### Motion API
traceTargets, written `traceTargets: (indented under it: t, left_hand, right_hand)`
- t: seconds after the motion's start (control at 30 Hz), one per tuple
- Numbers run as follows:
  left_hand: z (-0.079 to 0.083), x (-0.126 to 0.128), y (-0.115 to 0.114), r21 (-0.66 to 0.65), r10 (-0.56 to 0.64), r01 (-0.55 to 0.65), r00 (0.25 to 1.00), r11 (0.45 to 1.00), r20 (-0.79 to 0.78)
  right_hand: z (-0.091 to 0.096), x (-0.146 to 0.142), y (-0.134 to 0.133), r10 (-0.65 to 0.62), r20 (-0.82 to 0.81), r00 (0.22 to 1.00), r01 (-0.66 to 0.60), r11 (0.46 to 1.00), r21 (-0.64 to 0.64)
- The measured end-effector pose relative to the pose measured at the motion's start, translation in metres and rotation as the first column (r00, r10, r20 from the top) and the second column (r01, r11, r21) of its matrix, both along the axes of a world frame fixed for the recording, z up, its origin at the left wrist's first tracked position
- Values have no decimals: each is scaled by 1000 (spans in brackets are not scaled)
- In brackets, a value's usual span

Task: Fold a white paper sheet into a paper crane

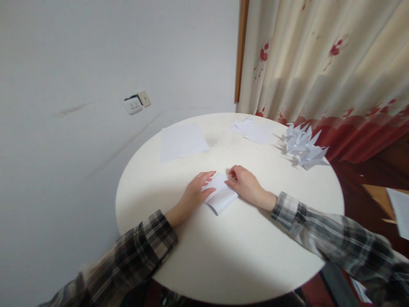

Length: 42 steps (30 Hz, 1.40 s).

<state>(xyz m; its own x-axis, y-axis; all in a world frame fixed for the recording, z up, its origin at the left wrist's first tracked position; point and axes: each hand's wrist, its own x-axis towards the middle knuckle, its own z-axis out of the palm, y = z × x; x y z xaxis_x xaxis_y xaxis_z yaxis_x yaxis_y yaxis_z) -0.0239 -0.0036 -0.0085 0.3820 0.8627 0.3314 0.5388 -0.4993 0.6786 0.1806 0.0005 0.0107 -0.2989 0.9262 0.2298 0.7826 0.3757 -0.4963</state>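
A folded sheet of white paper (222, 197) lies in front of me on the round table, its near edge bulging in a soft, uncreased fold. From the left side my left hand (201, 187) holds it, thumb across the top and fingers towards the far corner. At the upper right edge, my right hand (244, 182) grips the same paper with thumb and curled fingers close together. Part of the right-hand grip is hidden behind the fingers.
The round white table (249, 264) stands near a wall with a socket (132, 105). On it lie a flat paper sheet (182, 143), loose paper pieces (255, 131) and several folded paper cranes (303, 145). A floral curtain (294, 64) hangs behind.
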Motion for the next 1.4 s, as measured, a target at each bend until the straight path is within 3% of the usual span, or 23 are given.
traceTargets:
  t: [0.3,0.5,0.73,0.87,0.97,1.1,1.23,1.4]
  left_hand:
    - [-3,3,2,0,7,-7,1000,1000,13]
    - [-2,-2,4,-58,-50,50,999,997,3]
    - [-7,-4,6,34,-38,42,993,999,-108]
    - [-6,-5,5,29,-31,34,994,999,-106]
    - [-1,-3,2,-17,-7,6,998,1000,-61]
    - [12,4,1,-171,9,-1,999,985,43]
    - [29,16,0,-346,22,4,997,938,72]
    - [30,31,-6,-386,209,-105,949,917,237]
  right_hand:
    - [26,-11,1,77,103,992,-60,986,-155]
    - [21,-10,14,112,47,993,-93,950,-298]
    - [25,-8,17,120,-35,992,-125,927,-355]
    - [20,-7,16,114,-132,985,-149,942,-302]
    - [9,-8,16,112,-301,947,-196,944,-265]
    - [-3,-7,15,127,-599,791,-317,922,-224]
    - [9,0,10,146,-721,678,-356,923,-148]
    - [26,13,7,64,-626,777,-198,969,-146]
